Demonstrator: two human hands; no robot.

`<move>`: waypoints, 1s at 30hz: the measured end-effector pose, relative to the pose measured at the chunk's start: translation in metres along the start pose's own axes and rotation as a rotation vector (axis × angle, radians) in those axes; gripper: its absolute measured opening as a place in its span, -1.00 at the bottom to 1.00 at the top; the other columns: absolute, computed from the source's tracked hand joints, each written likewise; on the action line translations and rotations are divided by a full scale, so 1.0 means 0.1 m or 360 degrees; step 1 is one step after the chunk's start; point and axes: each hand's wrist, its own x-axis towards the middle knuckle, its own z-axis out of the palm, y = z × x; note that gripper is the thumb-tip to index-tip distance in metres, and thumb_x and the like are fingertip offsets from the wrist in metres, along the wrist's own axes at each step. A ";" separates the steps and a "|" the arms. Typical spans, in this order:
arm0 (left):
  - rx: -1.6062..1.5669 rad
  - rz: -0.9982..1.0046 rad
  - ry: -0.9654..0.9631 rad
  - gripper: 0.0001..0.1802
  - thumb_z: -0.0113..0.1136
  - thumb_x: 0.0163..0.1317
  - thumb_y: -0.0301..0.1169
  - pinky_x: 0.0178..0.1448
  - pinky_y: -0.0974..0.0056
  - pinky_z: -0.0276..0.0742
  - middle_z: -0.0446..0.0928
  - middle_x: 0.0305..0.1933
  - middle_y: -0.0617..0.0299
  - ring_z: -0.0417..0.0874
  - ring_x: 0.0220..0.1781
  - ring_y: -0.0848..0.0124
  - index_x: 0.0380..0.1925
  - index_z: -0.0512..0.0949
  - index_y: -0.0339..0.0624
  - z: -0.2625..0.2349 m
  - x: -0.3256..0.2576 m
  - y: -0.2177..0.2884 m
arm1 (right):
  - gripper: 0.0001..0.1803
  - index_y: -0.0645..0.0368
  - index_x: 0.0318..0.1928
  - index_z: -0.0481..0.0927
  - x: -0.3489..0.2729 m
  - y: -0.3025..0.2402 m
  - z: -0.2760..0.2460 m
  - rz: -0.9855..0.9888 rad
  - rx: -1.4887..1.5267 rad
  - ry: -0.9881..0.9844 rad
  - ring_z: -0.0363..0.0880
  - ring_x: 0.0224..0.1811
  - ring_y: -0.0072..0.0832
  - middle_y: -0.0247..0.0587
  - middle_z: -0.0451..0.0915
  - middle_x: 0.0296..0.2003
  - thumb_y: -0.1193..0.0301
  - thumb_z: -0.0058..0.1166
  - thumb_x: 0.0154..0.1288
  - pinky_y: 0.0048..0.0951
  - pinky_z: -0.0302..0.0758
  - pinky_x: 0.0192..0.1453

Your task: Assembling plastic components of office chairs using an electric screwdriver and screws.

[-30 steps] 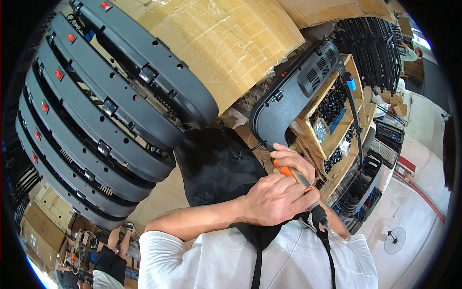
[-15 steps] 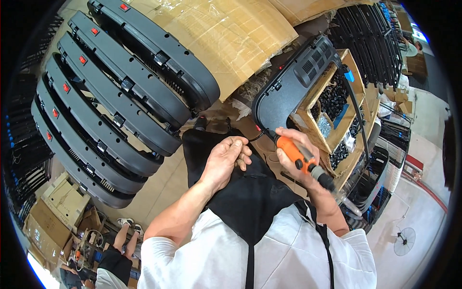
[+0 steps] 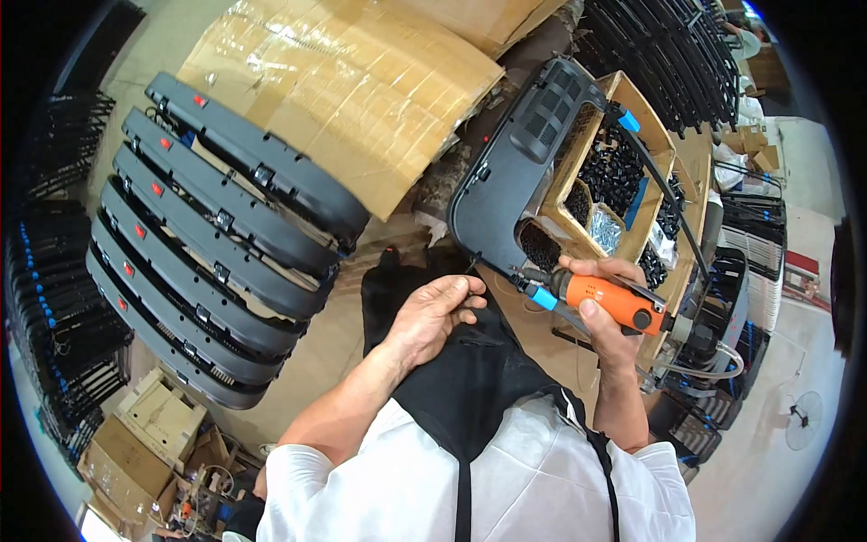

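My right hand [image 3: 607, 325] is wrapped round an orange power screwdriver [image 3: 614, 305], its narrow nose toward the left and a clear hose [image 3: 727, 363] at its rear end. My left hand [image 3: 433, 316] is closed in a pinch above the black apron [image 3: 474, 361]. A small dark tip shows at its fingertips, too small to name. Just beyond both hands lies a dark grey plastic housing [image 3: 497, 194] with vent slots, joined to a black tube frame. A blue band [image 3: 540, 297] on the tube sits close to the screwdriver's nose.
At the left stands a row of several dark curved housings [image 3: 271, 181] with red switches. Cardboard [image 3: 352, 86] lies ahead. To the right, a wooden compartment box [image 3: 664, 135] holds black parts and silver screws [image 3: 605, 230]. Stacked black frames [image 3: 650, 54] stand behind.
The screwdriver has moved right and turned more level in my right hand. My left hand stays pinched, shifted slightly right. The whole view has swung, so the surroundings sit differently.
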 end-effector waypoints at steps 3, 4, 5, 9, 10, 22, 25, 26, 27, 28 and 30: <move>0.0128 0.0001 -0.0032 -0.74 0.14 0.64 -0.24 -0.15 0.35 0.56 0.68 -0.20 0.26 0.68 -0.21 0.45 0.01 0.64 -0.21 0.26 0.24 -0.01 | -0.46 0.28 0.23 0.47 0.11 0.01 -0.29 -0.0051 0.0092 -0.0022 0.69 0.26 0.04 0.13 0.71 0.09 0.50 0.37 0.29 0.14 0.55 0.45; 0.0170 0.0004 -0.0027 -0.74 0.14 0.64 -0.24 -0.15 0.35 0.56 0.68 -0.20 0.26 0.68 -0.21 0.45 0.01 0.64 -0.21 0.37 0.32 -0.03 | -0.47 0.28 0.22 0.48 0.15 0.00 -0.39 -0.0084 0.0086 -0.0050 0.69 0.26 0.04 0.14 0.71 0.09 0.51 0.37 0.29 0.15 0.56 0.45; 0.0178 -0.0003 -0.0035 -0.75 0.15 0.64 -0.24 -0.17 0.36 0.56 0.66 -0.23 0.28 0.66 -0.25 0.46 0.00 0.64 -0.19 0.47 0.42 -0.05 | -0.48 0.27 0.21 0.47 0.22 -0.01 -0.49 -0.0123 0.0122 -0.0062 0.69 0.26 0.03 0.13 0.71 0.08 0.51 0.38 0.29 0.14 0.56 0.45; 0.0103 0.0068 0.0054 -0.78 0.16 0.63 -0.26 -0.19 0.36 0.62 0.65 -0.22 0.33 0.65 -0.26 0.50 -0.01 0.63 -0.17 1.14 0.95 -0.17 | -0.48 0.27 0.21 0.46 0.48 0.08 -0.99 -0.0165 0.0213 -0.0007 0.68 0.26 -0.02 0.10 0.70 0.07 0.47 0.40 0.33 0.11 0.56 0.45; 0.0091 0.0091 0.0062 -0.78 0.15 0.63 -0.27 -0.16 0.36 0.66 0.65 -0.21 0.33 0.66 -0.24 0.50 0.00 0.63 -0.18 1.28 1.10 -0.17 | -0.48 0.27 0.21 0.46 0.58 0.09 -1.11 -0.0186 0.0243 0.0016 0.68 0.26 -0.02 0.10 0.70 0.07 0.47 0.40 0.33 0.11 0.56 0.45; -0.0240 -0.0180 0.0054 -0.73 0.23 0.58 -0.14 -0.27 0.41 0.67 0.57 -0.35 0.37 0.62 -0.32 0.48 -0.13 0.59 -0.10 2.47 2.87 0.11 | -0.50 0.24 0.22 0.45 1.80 0.19 -2.22 -0.0228 0.0044 0.0141 0.67 0.29 -0.09 0.05 0.68 0.10 0.50 0.34 0.34 0.01 0.57 0.46; -0.0245 -0.0239 0.0058 -0.73 0.23 0.58 -0.13 -0.25 0.42 0.67 0.58 -0.34 0.37 0.62 -0.33 0.49 -0.09 0.58 -0.10 2.53 3.15 0.22 | -0.52 0.20 0.22 0.48 2.10 0.24 -2.28 -0.0177 -0.0024 0.0107 0.67 0.31 -0.11 0.03 0.69 0.12 0.57 0.31 0.33 -0.03 0.56 0.47; -0.0268 -0.0265 0.0063 -0.73 0.22 0.58 -0.13 -0.27 0.43 0.64 0.56 -0.34 0.38 0.60 -0.34 0.50 -0.08 0.58 -0.09 2.55 3.23 0.25 | -0.52 0.20 0.22 0.48 2.18 0.24 -2.31 -0.0176 -0.0047 0.0139 0.67 0.31 -0.11 0.03 0.69 0.12 0.57 0.31 0.33 -0.03 0.56 0.47; -0.0292 -0.0290 0.0069 -0.73 0.21 0.59 -0.13 -0.28 0.45 0.61 0.55 -0.35 0.38 0.58 -0.35 0.51 -0.06 0.58 -0.09 2.56 3.32 0.27 | -0.51 0.20 0.22 0.49 2.26 0.23 -2.35 -0.0147 -0.0080 0.0117 0.67 0.30 -0.14 0.02 0.69 0.12 0.57 0.31 0.32 -0.05 0.56 0.47; -0.0284 -0.0320 0.0048 -0.73 0.21 0.59 -0.13 -0.28 0.45 0.61 0.55 -0.35 0.38 0.58 -0.35 0.51 -0.06 0.58 -0.09 2.60 3.40 0.27 | -0.51 0.20 0.23 0.49 2.33 0.22 -2.39 -0.0117 -0.0113 0.0095 0.68 0.30 -0.17 0.01 0.70 0.12 0.58 0.32 0.31 -0.06 0.56 0.47; -0.0444 -0.0340 0.0062 -0.73 0.19 0.60 -0.12 -0.31 0.47 0.53 0.52 -0.37 0.40 0.54 -0.37 0.54 -0.02 0.58 -0.08 2.69 3.55 0.28 | -0.51 0.20 0.22 0.51 2.51 0.22 -2.43 -0.0120 -0.0229 0.0132 0.69 0.26 -0.24 -0.02 0.71 0.11 0.58 0.34 0.30 -0.12 0.58 0.45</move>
